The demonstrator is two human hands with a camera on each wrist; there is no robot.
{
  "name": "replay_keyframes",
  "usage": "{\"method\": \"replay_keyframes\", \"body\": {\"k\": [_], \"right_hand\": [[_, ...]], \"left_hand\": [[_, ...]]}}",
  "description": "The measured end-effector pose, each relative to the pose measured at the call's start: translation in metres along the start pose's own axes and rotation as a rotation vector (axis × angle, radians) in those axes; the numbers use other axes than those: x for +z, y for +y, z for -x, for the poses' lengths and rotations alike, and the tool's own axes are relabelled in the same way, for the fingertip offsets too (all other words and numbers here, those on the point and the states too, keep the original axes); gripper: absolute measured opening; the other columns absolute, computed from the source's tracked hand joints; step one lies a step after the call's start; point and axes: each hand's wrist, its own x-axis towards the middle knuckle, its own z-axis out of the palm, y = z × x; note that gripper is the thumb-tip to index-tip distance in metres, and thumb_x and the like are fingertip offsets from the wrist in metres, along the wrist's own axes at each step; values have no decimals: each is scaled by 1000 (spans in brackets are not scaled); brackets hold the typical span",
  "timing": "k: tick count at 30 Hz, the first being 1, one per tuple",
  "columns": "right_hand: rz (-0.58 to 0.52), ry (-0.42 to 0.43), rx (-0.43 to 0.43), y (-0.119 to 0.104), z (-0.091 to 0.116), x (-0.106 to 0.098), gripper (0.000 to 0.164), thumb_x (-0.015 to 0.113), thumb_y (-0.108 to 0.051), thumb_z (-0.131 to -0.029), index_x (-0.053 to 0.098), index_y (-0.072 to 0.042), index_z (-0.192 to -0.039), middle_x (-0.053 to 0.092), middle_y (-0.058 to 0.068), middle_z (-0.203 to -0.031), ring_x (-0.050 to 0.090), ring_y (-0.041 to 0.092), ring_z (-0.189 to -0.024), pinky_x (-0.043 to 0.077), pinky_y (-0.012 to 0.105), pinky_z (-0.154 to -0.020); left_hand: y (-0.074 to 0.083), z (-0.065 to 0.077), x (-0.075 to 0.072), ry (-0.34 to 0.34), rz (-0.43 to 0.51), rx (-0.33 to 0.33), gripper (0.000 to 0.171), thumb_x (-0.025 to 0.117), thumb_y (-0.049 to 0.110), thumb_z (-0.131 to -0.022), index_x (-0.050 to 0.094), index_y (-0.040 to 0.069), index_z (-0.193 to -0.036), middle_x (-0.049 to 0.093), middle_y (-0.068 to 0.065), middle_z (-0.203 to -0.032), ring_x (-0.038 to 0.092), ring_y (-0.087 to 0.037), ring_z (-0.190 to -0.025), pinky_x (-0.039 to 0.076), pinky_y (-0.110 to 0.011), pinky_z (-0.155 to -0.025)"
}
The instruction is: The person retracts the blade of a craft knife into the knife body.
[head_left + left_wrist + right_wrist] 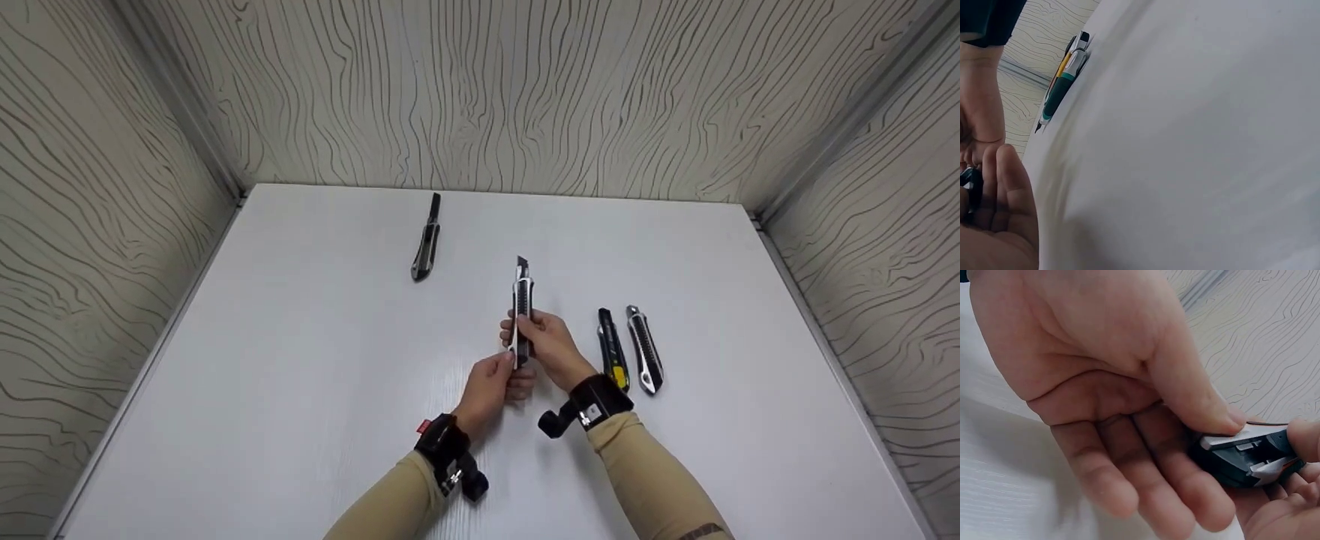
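Note:
Between my two hands is a silver and black snap-off utility knife (523,292), its dark blade tip pointing away from me. My right hand (553,345) grips its middle, thumb lying on top of the handle. At the near end, my left hand (487,384) pinches the butt between thumb and fingers. The right wrist view shows the knife's butt end (1247,458) close up, with a hollow in it and both thumbs on it. Only a small dark part of the knife (974,188) shows in the left wrist view.
Right of my right hand lie a black and yellow utility knife (611,349) and a silver and black one (646,349), side by side. Another utility knife (425,247) lies toward the back of the white table (300,360). Wood-patterned panels (480,97) enclose the back and sides.

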Motion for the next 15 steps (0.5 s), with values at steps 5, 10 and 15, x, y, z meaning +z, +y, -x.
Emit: {"method": "replay_keyframes", "body": {"k": [5, 10, 15], "right_hand": [[16, 10, -4, 1, 0, 2, 39, 47, -11, -103, 44, 12, -134, 68, 13, -108, 67, 13, -90, 56, 26, -84], [23, 10, -3, 1, 0, 3, 39, 48, -9, -102, 44, 11, -135, 66, 18, -115, 67, 14, -91, 56, 26, -86], [53, -15, -14, 3, 0, 2, 40, 48, -10, -102, 43, 10, -135, 64, 20, -119, 67, 14, -93, 55, 27, -87]], "left_hand": [[-1, 1, 0, 20, 2, -14, 40, 36, 18, -107, 56, -15, -118, 72, -22, -99, 70, -14, -80, 60, -31, -73], [-1, 0, 1, 39, 3, -28, 40, 37, 18, -106, 57, -15, -115, 72, -18, -95, 68, -12, -77, 60, -30, -71], [-1, 0, 1, 58, 9, -55, 38, 38, 18, -106, 58, -13, -113, 73, -16, -94, 68, -12, -76, 59, -29, -70]]}}
